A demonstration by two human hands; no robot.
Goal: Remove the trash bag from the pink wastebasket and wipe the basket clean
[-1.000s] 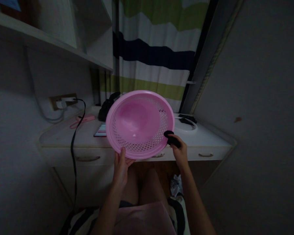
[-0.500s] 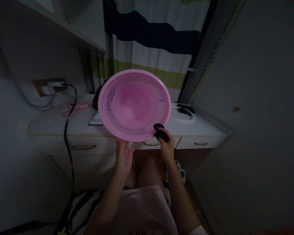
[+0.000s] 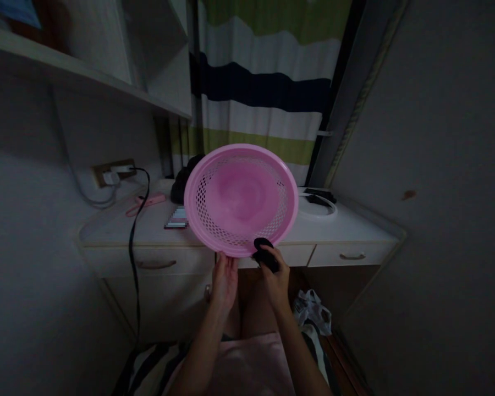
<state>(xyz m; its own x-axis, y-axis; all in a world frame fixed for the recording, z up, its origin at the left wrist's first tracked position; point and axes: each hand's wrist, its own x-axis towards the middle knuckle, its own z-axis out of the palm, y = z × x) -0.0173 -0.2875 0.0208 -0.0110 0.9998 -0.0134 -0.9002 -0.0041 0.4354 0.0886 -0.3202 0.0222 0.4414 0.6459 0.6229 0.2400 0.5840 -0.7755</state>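
L hand (image 3: 225, 281) holds pink basket (image 3: 243, 192) by near rim; R hand (image 3: 277, 279), just beside, grips blk item (image 3: 269, 260) at rim. Basket fwd of both, mouth tilted back.

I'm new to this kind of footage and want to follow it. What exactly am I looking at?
There is no machine here: these are a person's own bare hands, pictured by one camera worn on the head, looking forward and down. The left hand holds a pink basket by its lower edge, its open side towards the camera. The right hand holds a black object near that edge; it is too dark to identify. Beyond, on a white desk, lie a pink item and a flat rectangular item.
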